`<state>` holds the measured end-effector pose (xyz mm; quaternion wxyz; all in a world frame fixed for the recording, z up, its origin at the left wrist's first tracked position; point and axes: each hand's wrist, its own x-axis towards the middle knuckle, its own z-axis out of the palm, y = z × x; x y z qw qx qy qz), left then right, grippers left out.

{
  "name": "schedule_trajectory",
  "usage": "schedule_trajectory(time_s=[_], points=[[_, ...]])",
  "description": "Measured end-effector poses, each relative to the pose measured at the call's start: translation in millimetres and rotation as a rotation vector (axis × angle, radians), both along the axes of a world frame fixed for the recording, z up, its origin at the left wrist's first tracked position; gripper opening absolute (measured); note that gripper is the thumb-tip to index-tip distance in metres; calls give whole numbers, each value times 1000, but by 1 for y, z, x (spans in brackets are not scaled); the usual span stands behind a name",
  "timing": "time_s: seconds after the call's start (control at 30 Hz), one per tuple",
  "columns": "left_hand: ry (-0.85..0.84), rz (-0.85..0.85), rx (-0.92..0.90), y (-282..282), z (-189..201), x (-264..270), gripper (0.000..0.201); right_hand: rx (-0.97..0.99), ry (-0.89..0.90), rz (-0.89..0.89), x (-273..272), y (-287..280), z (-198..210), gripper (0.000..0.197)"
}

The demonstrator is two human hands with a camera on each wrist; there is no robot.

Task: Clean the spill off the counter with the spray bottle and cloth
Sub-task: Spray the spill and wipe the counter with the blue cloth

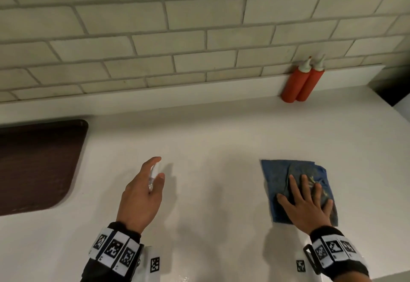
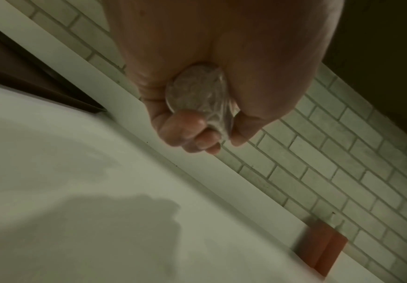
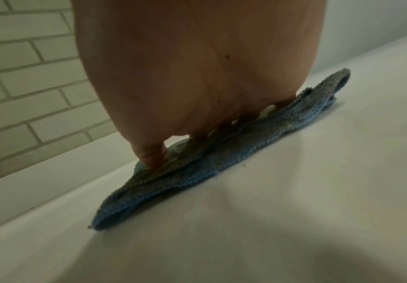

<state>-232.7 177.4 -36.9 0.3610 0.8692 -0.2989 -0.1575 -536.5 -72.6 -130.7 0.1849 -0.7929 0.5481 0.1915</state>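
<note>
My left hand [image 1: 144,190] grips a small clear spray bottle [image 1: 153,176] above the middle of the white counter [image 1: 210,148]. The left wrist view shows the bottle's round base [image 2: 195,92] in my palm with the fingers [image 2: 192,134] curled round it. A folded blue cloth [image 1: 279,177] with yellowish smears lies flat on the counter at the right. My right hand [image 1: 308,201] presses on it with fingers spread and straight. In the right wrist view the cloth [image 3: 221,159] sits under my fingertips [image 3: 151,155]. No spill shows on the bare counter.
Two red squeeze bottles [image 1: 304,82] stand against the tiled backsplash [image 1: 199,37] at the back right. A dark brown tray [image 1: 33,164] lies at the left. The counter's right end drops off near a dark gap [image 1: 390,90].
</note>
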Motion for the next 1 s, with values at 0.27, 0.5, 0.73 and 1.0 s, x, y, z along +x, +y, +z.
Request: schedule_trajectory(time_s=[0.27, 0.5, 0.73, 1.0], points=[[-34, 127, -22, -27, 15, -14, 41, -2, -82, 199, 142, -59, 11, 79], [-49, 222, -32, -27, 10, -25, 40, 34, -144, 691, 204, 18, 6, 82], [-33, 319, -24, -19, 3, -22, 41, 0, -218, 841, 159, 56, -7, 73], [-34, 324, -14, -11, 4, -9, 38, 9, -144, 580, 151, -38, 7, 79]])
